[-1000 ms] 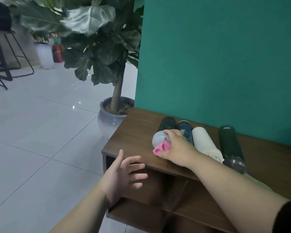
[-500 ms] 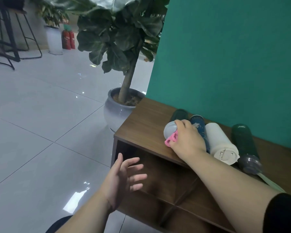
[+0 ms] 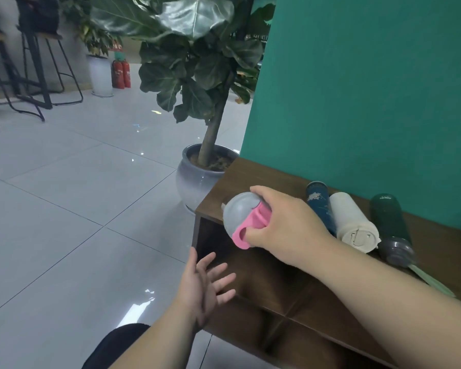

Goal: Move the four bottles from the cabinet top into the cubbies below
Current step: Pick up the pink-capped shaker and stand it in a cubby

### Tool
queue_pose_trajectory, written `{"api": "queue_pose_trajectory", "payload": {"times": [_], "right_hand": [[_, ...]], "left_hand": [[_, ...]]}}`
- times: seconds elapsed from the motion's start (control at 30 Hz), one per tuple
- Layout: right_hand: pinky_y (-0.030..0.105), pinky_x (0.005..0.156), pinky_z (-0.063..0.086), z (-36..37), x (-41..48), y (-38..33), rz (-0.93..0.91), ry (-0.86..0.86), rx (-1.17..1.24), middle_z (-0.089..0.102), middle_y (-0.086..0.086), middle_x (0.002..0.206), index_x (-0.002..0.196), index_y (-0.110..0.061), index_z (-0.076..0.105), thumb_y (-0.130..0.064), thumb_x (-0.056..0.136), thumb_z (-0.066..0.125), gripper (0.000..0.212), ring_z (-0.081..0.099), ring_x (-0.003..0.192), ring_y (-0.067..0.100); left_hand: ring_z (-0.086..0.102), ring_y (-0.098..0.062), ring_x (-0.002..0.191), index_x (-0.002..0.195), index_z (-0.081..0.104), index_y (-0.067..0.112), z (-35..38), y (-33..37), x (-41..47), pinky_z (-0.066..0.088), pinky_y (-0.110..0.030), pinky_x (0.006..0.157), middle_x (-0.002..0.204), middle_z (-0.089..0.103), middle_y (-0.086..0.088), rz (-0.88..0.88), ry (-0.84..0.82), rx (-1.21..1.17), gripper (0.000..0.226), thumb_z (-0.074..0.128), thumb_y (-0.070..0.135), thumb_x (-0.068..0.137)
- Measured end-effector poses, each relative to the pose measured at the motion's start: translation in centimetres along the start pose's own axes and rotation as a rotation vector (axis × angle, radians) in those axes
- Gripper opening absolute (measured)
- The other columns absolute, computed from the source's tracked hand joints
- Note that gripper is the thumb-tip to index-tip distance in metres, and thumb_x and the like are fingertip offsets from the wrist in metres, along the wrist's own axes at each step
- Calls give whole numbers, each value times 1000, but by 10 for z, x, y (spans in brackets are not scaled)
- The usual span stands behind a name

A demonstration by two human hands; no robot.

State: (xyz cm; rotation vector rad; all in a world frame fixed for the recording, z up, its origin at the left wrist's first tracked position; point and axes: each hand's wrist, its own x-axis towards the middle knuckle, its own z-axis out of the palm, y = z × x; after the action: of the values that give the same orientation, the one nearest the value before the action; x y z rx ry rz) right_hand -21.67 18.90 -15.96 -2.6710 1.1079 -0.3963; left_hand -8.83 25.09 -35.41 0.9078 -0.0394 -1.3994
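Note:
My right hand [image 3: 282,222] grips a bottle with a grey lid and pink strap [image 3: 244,215], held over the front left corner of the brown cabinet top [image 3: 437,235]; its body is hidden behind my hand. Three bottles lie side by side on the top: a dark blue one [image 3: 318,203], a cream one [image 3: 353,222] and a dark green one with a grey cap [image 3: 389,225]. My left hand [image 3: 205,283] hangs open, fingers spread, in front of the upper left cubby [image 3: 250,265], holding nothing.
A large potted plant in a grey pot [image 3: 200,179] stands just left of the cabinet. A teal wall [image 3: 370,89] backs the cabinet. Pale tiled floor [image 3: 64,209] spreads to the left, with stools [image 3: 37,75] and red extinguishers [image 3: 121,74] far back.
My right hand has pulled the grey-lidded bottle away from the row toward the cabinet's front left edge, lifting it. The view has dropped lower. My left hand stays open by the cubby.

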Motion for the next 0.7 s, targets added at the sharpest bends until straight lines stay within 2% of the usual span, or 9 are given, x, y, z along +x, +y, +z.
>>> {"api": "queue_pose_trajectory", "payload": {"times": [0.13, 0.27, 0.33, 0.43, 0.53, 0.6, 0.7], "right_hand": [[31, 89, 54, -7, -9, -9, -1, -109, 33, 58, -14, 134, 148, -36, 40, -44, 72, 76, 84, 54, 114, 12], [26, 78, 49, 9, -2, -3, 35, -222, 33, 59, -11, 130, 146, -32, 45, -42, 72, 75, 80, 52, 107, 11], [27, 82, 50, 22, 6, 1, 82, -269, 65, 58, -10, 133, 146, -32, 46, -42, 71, 75, 81, 53, 111, 12], [31, 96, 50, 49, 17, 10, 152, -293, 145, 55, -9, 142, 148, -31, 44, -39, 71, 76, 83, 53, 121, 13], [34, 100, 50, 84, 28, 22, 239, -277, 244, 54, -7, 143, 148, -30, 43, -37, 72, 76, 82, 54, 122, 14], [35, 101, 49, 108, 36, 31, 315, -258, 318, 54, -7, 140, 146, -31, 44, -37, 73, 76, 79, 54, 119, 13], [32, 97, 51, 142, 48, 41, 406, -242, 434, 58, -13, 122, 138, -33, 52, -32, 74, 76, 68, 56, 106, 10]], "left_hand": [[57, -41, 124, 153, 33, 30, -2, -5, -7, 44, -64, 103, 154, 43, -16, 1, 22, -72, 77, 25, 75, 91], [57, -42, 123, 151, 39, 20, -9, -7, -4, 48, -62, 101, 149, 49, -17, -22, 62, -73, 80, 27, 74, 92], [55, -43, 125, 148, 41, 14, -10, -10, -1, 48, -60, 101, 147, 49, -19, -62, 83, -72, 83, 28, 73, 93], [51, -46, 129, 148, 38, 8, -13, -17, 13, 49, -57, 99, 143, 48, -22, -147, 120, -72, 89, 32, 75, 90], [56, -46, 122, 152, 33, 5, -23, -21, 39, 54, -52, 83, 146, 48, -25, -183, 190, -67, 99, 38, 79, 86], [58, -46, 118, 153, 30, 5, -32, -21, 59, 53, -52, 86, 148, 47, -26, -199, 231, -70, 103, 37, 81, 84], [62, -43, 114, 151, 32, 3, -47, -25, 91, 52, -52, 95, 142, 53, -25, -208, 282, -79, 107, 34, 84, 82]]}}
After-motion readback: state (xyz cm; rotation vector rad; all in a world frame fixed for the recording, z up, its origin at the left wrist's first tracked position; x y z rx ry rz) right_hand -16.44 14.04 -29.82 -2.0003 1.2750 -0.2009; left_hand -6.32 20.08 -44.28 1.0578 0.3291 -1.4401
